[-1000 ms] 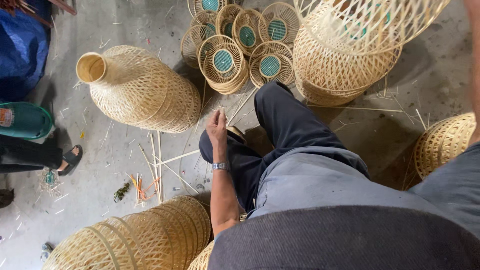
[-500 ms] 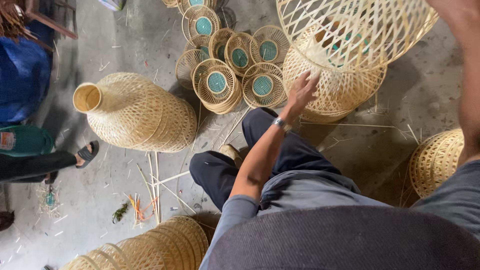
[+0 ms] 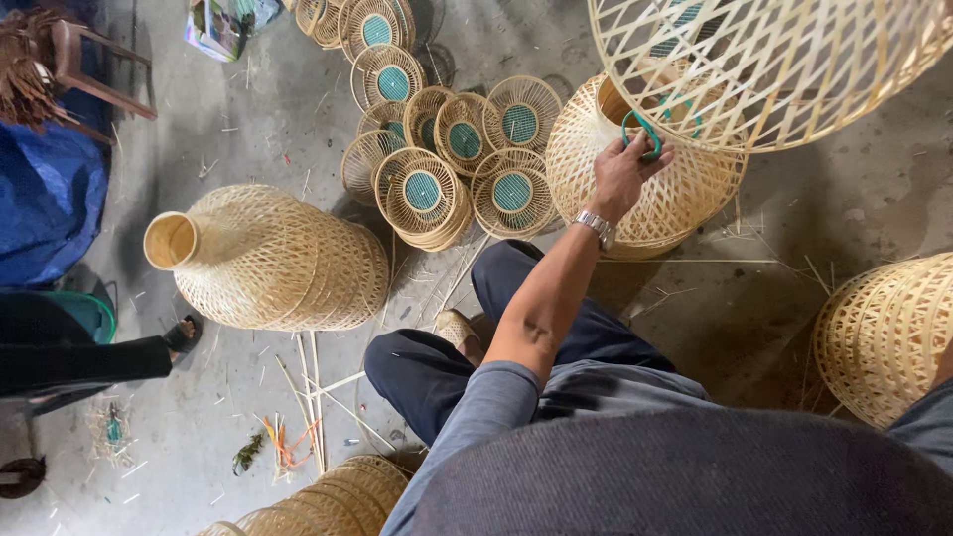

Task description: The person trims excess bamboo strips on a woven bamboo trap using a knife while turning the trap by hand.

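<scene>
Seen from above, a person sits on a grey concrete floor (image 3: 814, 238), knees bent, in dark trousers and a grey top. Nearest, bottom left, the rim of a woven bamboo shade (image 3: 328, 501) pokes into view. At mid-left a large bottle-shaped bamboo shade (image 3: 273, 260) lies on its side, neck pointing left, apparently set aside. The left hand (image 3: 627, 171), a metal watch on its wrist, stretches far forward over a round bamboo basket (image 3: 635, 189). Its fingers (image 3: 657, 157) are curled shut around a small teal ring (image 3: 642, 129) at the basket's open top. The right hand is out of view. Left of the basket, flat woven discs with teal centres (image 3: 422, 194) lie overlapping within arm's reach. Overhead at far right looms an open-lattice shade (image 3: 774, 60).
</scene>
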